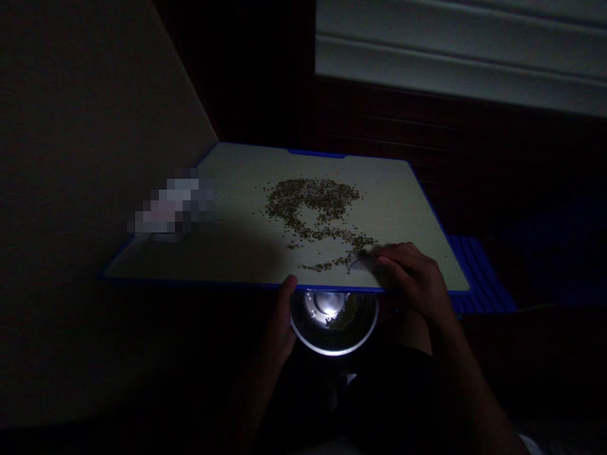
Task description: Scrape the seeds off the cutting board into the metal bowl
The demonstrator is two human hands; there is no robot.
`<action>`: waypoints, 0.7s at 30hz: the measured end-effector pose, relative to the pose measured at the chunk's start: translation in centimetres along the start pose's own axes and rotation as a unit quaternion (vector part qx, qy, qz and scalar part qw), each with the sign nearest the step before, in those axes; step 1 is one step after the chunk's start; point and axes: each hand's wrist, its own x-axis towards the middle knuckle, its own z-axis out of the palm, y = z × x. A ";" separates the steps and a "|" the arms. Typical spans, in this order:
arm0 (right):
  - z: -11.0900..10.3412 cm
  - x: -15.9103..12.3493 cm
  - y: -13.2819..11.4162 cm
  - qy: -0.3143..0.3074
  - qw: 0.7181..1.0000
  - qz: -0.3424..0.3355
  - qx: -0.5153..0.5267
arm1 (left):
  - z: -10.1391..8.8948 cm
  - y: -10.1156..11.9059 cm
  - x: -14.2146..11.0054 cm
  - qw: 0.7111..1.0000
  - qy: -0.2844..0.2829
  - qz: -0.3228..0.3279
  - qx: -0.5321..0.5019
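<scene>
Small greenish-brown beans or seeds (313,196) lie scattered over the pale table top (237,189), with a thin trail reaching toward its near edge. My left hand (284,322) grips the left side of a shiny metal bowl (334,351) just below that edge, its thumb up at the blue rim. More of the same beans lie in the bowl, on its right side. Over the near right of the top, my right hand (417,275) is closed on a small, thin, see-through piece (359,262) touching the trail. Dim light hides the exact shape of this piece.
A blurred-out pale object (173,205) rests at the left edge of the top. A plain wall (95,126) rises at left. Blue striped fabric (478,272) is beyond the right edge, and a pale ribbed panel (450,47) stands at the back.
</scene>
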 end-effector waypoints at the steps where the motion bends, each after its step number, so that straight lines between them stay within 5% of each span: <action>1: 0.0 0.0 0.0 0.001 1.000 -0.001 0.004 | 0.0 0.0 0.0 1.000 0.009 0.020 0.005; 4: -0.1 -0.1 0.1 0.001 1.000 -0.001 0.009 | 0.2 0.0 0.1 0.998 0.033 0.055 0.012; 21: 0.0 -0.5 0.1 -0.018 0.999 -0.037 0.030 | 0.0 0.0 0.0 0.999 0.027 0.028 0.013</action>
